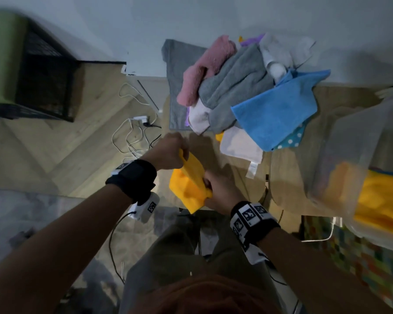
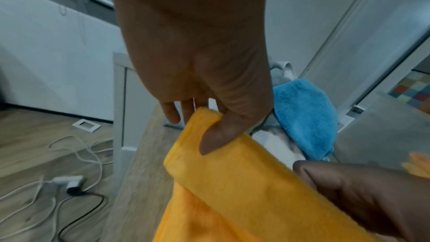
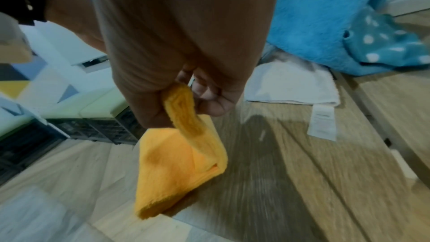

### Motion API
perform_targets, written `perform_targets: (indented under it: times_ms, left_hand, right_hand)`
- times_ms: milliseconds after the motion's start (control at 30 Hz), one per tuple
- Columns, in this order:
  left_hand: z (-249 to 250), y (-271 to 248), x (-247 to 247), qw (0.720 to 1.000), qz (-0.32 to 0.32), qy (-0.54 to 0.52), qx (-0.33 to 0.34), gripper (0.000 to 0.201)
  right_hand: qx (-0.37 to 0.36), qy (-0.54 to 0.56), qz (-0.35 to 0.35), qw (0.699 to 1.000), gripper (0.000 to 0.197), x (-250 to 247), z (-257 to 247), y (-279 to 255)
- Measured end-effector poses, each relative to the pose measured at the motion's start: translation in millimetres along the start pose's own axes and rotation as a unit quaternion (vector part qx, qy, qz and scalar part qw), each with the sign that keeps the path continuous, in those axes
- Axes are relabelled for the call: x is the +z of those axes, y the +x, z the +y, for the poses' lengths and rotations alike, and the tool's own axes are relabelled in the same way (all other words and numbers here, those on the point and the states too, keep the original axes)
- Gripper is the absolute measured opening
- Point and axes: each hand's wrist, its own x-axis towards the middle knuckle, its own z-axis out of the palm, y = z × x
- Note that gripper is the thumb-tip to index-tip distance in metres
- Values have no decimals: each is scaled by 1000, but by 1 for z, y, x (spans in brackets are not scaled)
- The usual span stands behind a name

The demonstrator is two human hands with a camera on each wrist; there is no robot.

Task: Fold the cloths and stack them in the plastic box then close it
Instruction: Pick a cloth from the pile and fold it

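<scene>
grip, left hand (image 1: 168, 152): an upper corner of the yellow cloth (image 1: 188, 184) is pinched between thumb and curled fingers (image 2: 173, 113), at about 10 o'clock from the cloth's middle.
grip, right hand (image 1: 218, 191): the opposite end of the folded edge is clamped in curled fingers (image 3: 210, 97), at about 4 o'clock from the cloth's middle.
cloth position: the yellow cloth is held over the near edge of the wooden surface (image 1: 236, 175), part-folded, its lower layers hanging loose.
risk, slipped layer: only small pinches are held, so a hanging layer is judged likely to slide out and undo the fold.
risk, uneven fold: the loose lower corner seems misaligned; a crooked fold is likely if it is laid down without squaring.
risk, off the edge: the cloth sits at the surface's near rim, so a dropped end could fall to the floor.
pile of cloths (image 1: 247, 87): unfolded pink, grey, white and blue pieces are heaped at 12 to 1 o'clock, taking up laying room.
plastic box (image 1: 349, 155): seen at 3 o'clock, translucent, with yellow fabric inside; its lid is not made out.
cables (image 1: 134, 132): trailed on the floor at 10 o'clock, clear of the work.
</scene>
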Motion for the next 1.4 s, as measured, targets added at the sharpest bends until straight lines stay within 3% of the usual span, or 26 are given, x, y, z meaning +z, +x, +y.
perform_targets:
  times_ms: [67,133,200,267,300,367,400,467,533,600,733,767,900,967,1033,1133,1200,1267,1400]
  left_hand:
    - [-13,-8,14,999,-32,-8,-40,27]
    - [-23,-14,29,997,-24,-51,-59,48]
    - [-28,-16,39,983,0,-171,-73,66]
    - [-31,-14,48,957,-18,-264,-119,81]
    - [-32,-12,54,952,-36,-270,-142,86]
    - [-32,-5,63,971,-69,-167,-154,92]
    - [-30,-2,68,982,-85,-98,-137,91]
    - [-19,2,74,993,-76,-27,-88,68]
    - [-8,6,76,995,-51,-67,-52,50]
    - [2,8,78,988,-38,-147,-37,53]
    - [23,17,74,962,-41,-258,-82,40]
    - [25,20,74,955,-50,-279,-88,43]
    - [31,25,77,940,-76,-321,-87,86]
    - [33,27,81,945,-68,-304,-99,94]
    - [33,28,82,959,-71,-254,-102,99]
    - [29,27,79,975,-118,-182,-55,93]
    - [26,25,77,977,-136,-159,-33,93]
    - [23,24,76,978,-131,-159,-32,94]
    - [15,23,78,979,-83,-175,-61,70]
  right_hand:
    - [0,-47,-36,998,42,7,-6,1]
    - [25,-35,-39,998,39,10,-7,1]
    - [70,34,-3,997,38,10,-7,-3]
    - [113,109,39,987,42,6,-6,-6]
    - [134,141,54,979,44,2,-4,-7]
    - [175,178,76,965,48,-7,1,-9]
    - [195,187,83,959,48,-12,4,-10]
    - [226,196,90,950,47,-20,12,-10]
    - [245,188,80,948,46,-26,20,-9]
    - [266,175,56,946,52,-30,27,-9]
    - [318,144,24,937,64,-33,43,-8]
    - [319,130,20,939,68,-32,47,-8]
    - [249,32,36,967,77,-29,55,-6]
    - [209,-4,63,976,67,-27,59,-1]
    - [173,33,108,978,50,-30,58,0]
    - [178,97,128,971,34,-36,59,1]
    - [196,117,126,965,39,-40,60,0]
    - [201,122,128,964,43,-42,61,0]
    - [231,137,121,956,47,-47,63,-3]
